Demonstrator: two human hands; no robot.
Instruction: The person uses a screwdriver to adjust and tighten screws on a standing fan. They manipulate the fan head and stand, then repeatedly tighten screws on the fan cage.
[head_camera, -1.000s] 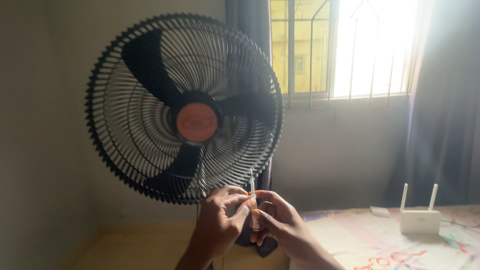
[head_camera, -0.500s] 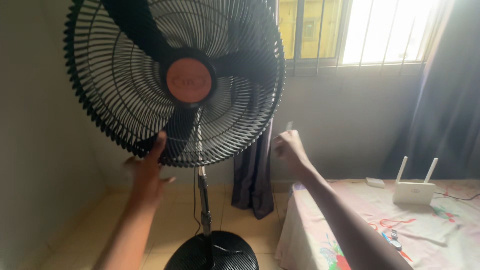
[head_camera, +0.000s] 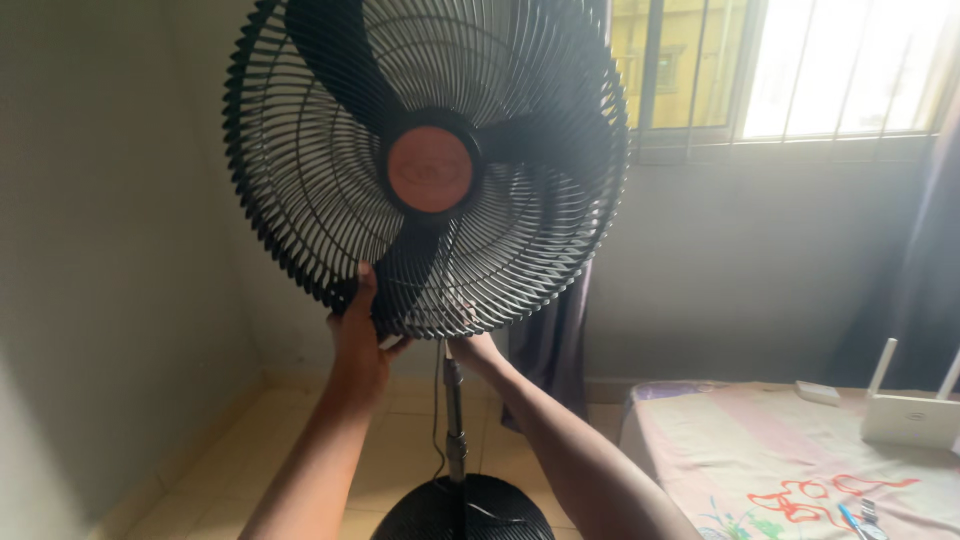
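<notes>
A black standing fan fills the upper middle of the view, its round wire grille (head_camera: 300, 180) enclosing three dark blades and an orange-red hub cap (head_camera: 430, 170). My left hand (head_camera: 358, 335) grips the lower left rim of the grille, thumb on the front wires. My right hand (head_camera: 472, 345) reaches under the bottom of the grille, just above the metal pole (head_camera: 455, 420); its fingers are partly hidden behind the wires. The fan's round black base (head_camera: 465, 508) stands on the floor below.
A bed or table with a patterned cloth (head_camera: 760, 460) lies at the lower right, carrying a white router with two antennas (head_camera: 910, 415) and a small white object (head_camera: 818, 392). A barred window (head_camera: 800, 70) and dark curtain (head_camera: 545, 340) are behind. Walls stand close on the left.
Both hands came off a small item held in front of the fan, spread apart, then closed onto the bottom of the grille. The view moved closer to the fan.
</notes>
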